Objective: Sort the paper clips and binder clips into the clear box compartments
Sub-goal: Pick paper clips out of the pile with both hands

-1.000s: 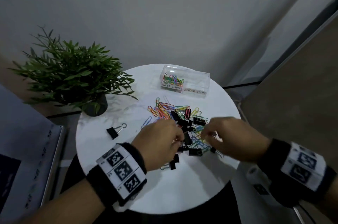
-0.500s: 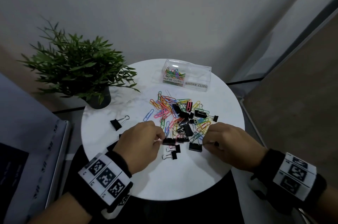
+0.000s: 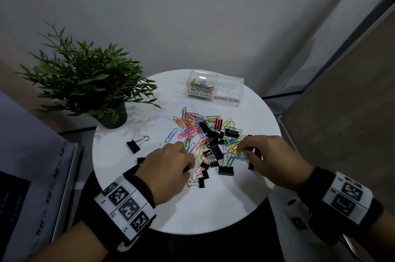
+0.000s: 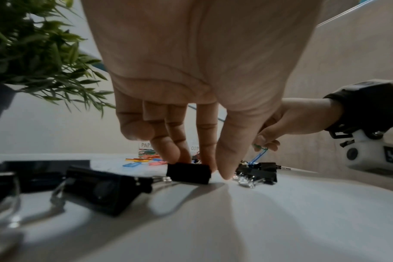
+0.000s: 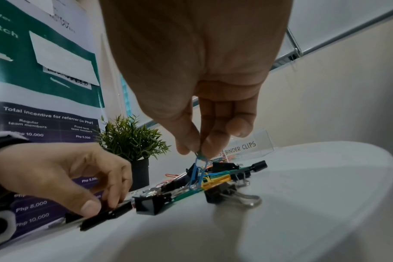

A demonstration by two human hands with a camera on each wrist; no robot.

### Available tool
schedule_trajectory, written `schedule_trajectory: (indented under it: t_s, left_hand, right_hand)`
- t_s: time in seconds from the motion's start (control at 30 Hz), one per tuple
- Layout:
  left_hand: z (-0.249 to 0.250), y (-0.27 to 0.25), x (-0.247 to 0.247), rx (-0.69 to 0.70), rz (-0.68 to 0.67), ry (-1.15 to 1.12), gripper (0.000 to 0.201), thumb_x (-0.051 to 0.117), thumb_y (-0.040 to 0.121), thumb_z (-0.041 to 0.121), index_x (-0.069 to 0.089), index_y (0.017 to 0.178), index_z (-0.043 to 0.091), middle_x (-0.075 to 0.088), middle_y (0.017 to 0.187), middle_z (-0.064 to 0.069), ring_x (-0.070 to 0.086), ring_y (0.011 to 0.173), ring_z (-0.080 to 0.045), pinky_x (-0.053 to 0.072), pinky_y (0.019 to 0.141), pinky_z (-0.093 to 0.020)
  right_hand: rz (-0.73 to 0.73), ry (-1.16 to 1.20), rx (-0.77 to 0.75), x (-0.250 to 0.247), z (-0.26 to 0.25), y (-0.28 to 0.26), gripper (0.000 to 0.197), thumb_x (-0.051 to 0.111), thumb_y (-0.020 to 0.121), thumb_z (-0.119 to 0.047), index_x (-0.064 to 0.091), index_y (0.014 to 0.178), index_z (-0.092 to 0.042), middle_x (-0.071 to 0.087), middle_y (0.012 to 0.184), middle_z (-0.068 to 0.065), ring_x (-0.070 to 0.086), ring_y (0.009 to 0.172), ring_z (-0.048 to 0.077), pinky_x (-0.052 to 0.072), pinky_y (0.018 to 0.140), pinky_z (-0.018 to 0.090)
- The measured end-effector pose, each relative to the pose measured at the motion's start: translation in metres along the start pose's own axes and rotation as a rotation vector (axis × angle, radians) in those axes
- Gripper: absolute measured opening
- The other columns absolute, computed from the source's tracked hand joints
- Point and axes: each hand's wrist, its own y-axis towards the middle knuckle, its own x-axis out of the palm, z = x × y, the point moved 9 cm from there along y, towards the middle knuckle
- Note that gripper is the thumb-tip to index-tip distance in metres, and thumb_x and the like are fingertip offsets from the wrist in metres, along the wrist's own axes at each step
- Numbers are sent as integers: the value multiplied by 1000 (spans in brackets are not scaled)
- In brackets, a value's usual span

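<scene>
A pile of coloured paper clips and black binder clips [image 3: 209, 133] lies mid-table. Behind it stands the clear box [image 3: 239, 82]; its left compartment, labelled PAPER CLIPS, holds several coloured clips, and the right one is labelled BINDER CLIPS. My left hand [image 3: 188, 165] is at the pile's near left edge, fingers and thumb pinching a black binder clip [image 4: 187, 172] that rests on the table. My right hand [image 3: 243, 154] pinches a blue paper clip [image 5: 200, 168] between thumb and fingertips and holds it upright, its lower end still among other clips.
A potted plant [image 3: 89, 90] stands at the table's back left. A lone binder clip [image 3: 135, 144] lies left of the pile, with more black clips near my left wrist. The round white table [image 3: 192, 214] ends close in front; a printed poster [image 3: 25, 176] stands at the left.
Both hands have drawn back from the pile's middle to its near side. The left hand has settled on a black binder clip, and the right hand now holds a blue paper clip.
</scene>
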Motion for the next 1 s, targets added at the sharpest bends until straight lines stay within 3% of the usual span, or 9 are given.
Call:
schedule_trajectory:
  t_s: [0.1,0.2,0.3,0.47,0.57,0.73,0.87,0.93,1.0]
  left_hand:
    - [-12,-9,0,-47,-15,40,15,51,91,37,61,99,29,50,104,11,49,103,-14,40,80,-26]
    - [-21,-13,-6,-93,-18,52,19,51,89,42,62,89,28,51,97,11,51,99,-12,40,75,-25]
    - [-28,-5,-21,-160,23,34,19,53,88,43,63,84,28,52,91,11,55,96,-13,41,75,-27]
    - [-57,31,-48,-288,101,21,12,58,84,33,69,83,26,64,95,7,61,97,-20,50,81,-30]
    - [-71,54,-46,-337,32,51,15,61,84,34,69,91,24,66,104,0,62,100,-24,51,86,-34]
    - [-80,71,-26,-385,-74,136,25,61,87,34,62,105,18,63,112,-7,60,103,-28,51,89,-35]
    - [-90,72,-20,-432,-82,54,24,59,88,34,63,99,13,66,107,-9,61,100,-29,52,88,-38]
    - [-92,70,-17,-437,-101,19,23,55,90,32,59,94,10,65,106,-12,60,100,-31,52,87,-40]
    - [-92,70,-16,-433,-108,7,22,52,91,30,57,92,9,64,106,-13,59,101,-32,51,87,-39]
  right_hand:
    - [24,-26,15,-1,3,3,26,53,89,-10,71,91,-29,55,74,-21,54,64,-4,37,63,11]
    - [1,-142,16,-1,0,3,28,49,88,-11,71,95,-27,56,85,-15,59,81,10,44,70,26]
    - [-93,-337,4,6,-4,4,27,45,87,-15,69,94,-26,60,96,-7,59,89,21,46,73,33]
    - [-56,-431,-89,8,-13,9,19,51,84,-24,69,78,-22,61,81,-4,60,77,22,45,67,32]
    - [-11,-408,-96,3,-16,10,15,57,83,-25,69,75,-22,61,79,-4,60,74,22,45,65,32]
    - [-129,-546,-58,20,-10,15,20,53,84,-30,69,79,-20,63,85,-1,60,83,24,40,71,32]
    - [-120,-592,-73,26,-3,18,19,69,68,-16,59,53,-20,58,60,-1,57,55,23,34,52,28]
    - [-125,-592,-56,25,-2,18,17,64,74,-16,61,58,-20,59,65,0,58,59,24,40,55,30]
    - [-141,-530,-22,21,-2,16,20,52,85,-20,65,71,-18,62,78,2,59,72,26,46,66,35]
